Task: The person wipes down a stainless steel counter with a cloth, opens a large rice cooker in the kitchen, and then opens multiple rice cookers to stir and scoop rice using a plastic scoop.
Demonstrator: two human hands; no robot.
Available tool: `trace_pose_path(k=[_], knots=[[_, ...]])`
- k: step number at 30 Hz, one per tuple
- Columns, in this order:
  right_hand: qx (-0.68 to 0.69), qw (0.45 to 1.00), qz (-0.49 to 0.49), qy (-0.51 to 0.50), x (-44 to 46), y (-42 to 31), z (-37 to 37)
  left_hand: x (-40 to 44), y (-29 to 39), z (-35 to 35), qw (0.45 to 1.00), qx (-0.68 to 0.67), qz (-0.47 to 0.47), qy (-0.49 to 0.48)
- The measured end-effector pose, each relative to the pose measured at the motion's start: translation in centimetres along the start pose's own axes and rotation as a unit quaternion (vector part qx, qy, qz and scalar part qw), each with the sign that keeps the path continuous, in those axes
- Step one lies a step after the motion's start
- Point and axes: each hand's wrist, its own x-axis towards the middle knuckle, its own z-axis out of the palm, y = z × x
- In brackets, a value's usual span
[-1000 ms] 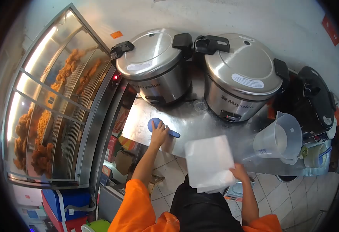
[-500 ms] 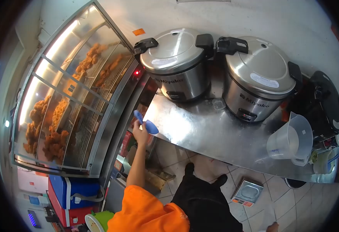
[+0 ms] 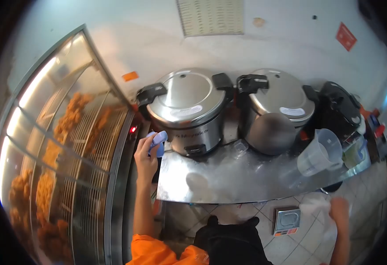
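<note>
My left hand is closed around a blue plastic scoop, raised beside the left large steel rice cooker. Part of the scoop is hidden behind my fingers. On the right, my right hand grips a thin, whitish see-through plastic bag, low in front of the steel table and blurred by motion. Both that cooker and the right rice cooker have their lids down.
A lit glass warmer with fried chicken stands at left. A clear measuring jug, a small clear cup and a black cooker are on the table. A scale sits below.
My view has tilted up, showing more wall. My left hand has risen with the scoop toward the left cooker. My right hand has come up into view with the plastic bag.
</note>
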Motion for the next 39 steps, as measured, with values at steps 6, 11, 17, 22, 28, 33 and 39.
trace_pose_path(k=[6,11,17,22,28,33,39], knots=[[0.189,0.955,-0.188,0.132,10.7,-10.5,-18.8,5.3,2.9,-0.3,0.992,-0.039,0.105,-0.049],[0.652,0.730,0.007,0.203,23.9,-10.0,-22.3,3.9,3.1,-1.3,0.991,-0.051,0.110,-0.052],[0.893,0.416,0.106,0.138,40.4,-7.0,-12.3,2.6,5.9,-2.3,0.988,-0.042,0.094,-0.116],[0.798,0.562,0.168,0.140,49.1,-4.1,-3.3,4.5,12.8,0.0,0.984,-0.002,0.102,-0.145],[0.435,0.879,0.027,0.194,42.2,-5.0,-12.3,12.4,23.8,13.5,0.956,0.087,0.268,-0.081],[0.506,0.797,-0.084,0.319,32.2,5.9,-10.4,20.0,31.7,26.8,0.912,0.077,0.381,-0.129],[0.619,0.723,0.163,0.259,22.1,16.5,8.4,19.1,32.9,40.1,0.824,0.145,0.447,-0.318]])
